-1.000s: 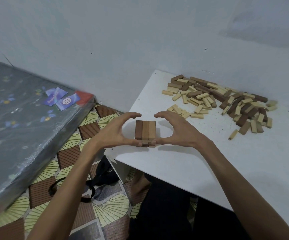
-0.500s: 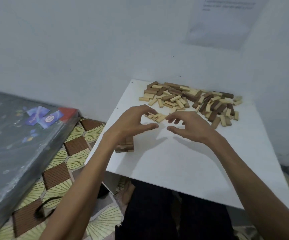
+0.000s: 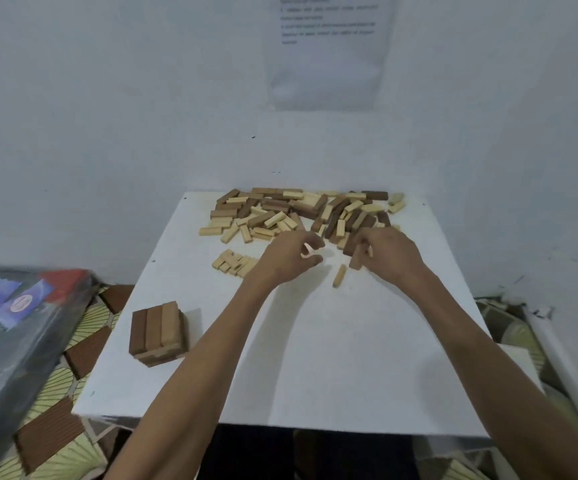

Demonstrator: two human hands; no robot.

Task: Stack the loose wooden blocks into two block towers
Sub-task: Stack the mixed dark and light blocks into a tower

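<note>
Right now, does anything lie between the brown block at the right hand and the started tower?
Yes: the left hand and left forearm cross the direct line from the brown block to the tower.

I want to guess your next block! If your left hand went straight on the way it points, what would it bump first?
Probably the pile of loose blocks just beyond the left hand; depth is hard to judge.

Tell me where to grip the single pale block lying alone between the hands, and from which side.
Probably from above, pinching its two long sides at the middle: the pale block lies flat on the table, apart from the pile, both sides free.
</note>
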